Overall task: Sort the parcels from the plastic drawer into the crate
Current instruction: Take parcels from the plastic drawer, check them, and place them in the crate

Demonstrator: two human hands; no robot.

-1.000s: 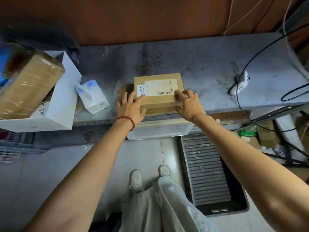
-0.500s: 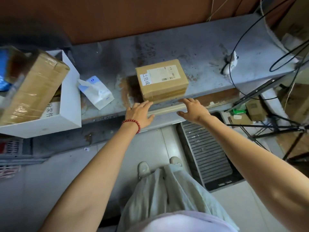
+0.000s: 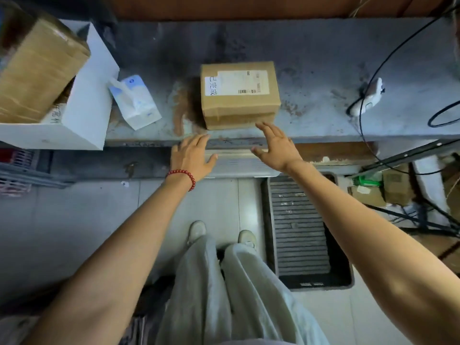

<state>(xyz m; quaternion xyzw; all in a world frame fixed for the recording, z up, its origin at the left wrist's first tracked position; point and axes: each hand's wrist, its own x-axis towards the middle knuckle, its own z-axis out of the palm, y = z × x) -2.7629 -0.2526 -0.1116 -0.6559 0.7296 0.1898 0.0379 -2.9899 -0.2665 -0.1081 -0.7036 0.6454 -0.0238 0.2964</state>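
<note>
The left hand (image 3: 193, 155) and right hand (image 3: 277, 148) hover apart, fingers spread, holding nothing. The cardboard parcel (image 3: 239, 93) sits on the worktop (image 3: 311, 58) just beyond their fingertips. The plastic drawer (image 3: 239, 164) lies beneath them.

The person is wearing a red bead bracelet (image 3: 183, 176) on the left wrist and loose pale grey trousers (image 3: 224, 295); just beyond the trousers' hems, pale shoes (image 3: 196, 230) are peeking out, possibly sneakers.
</note>
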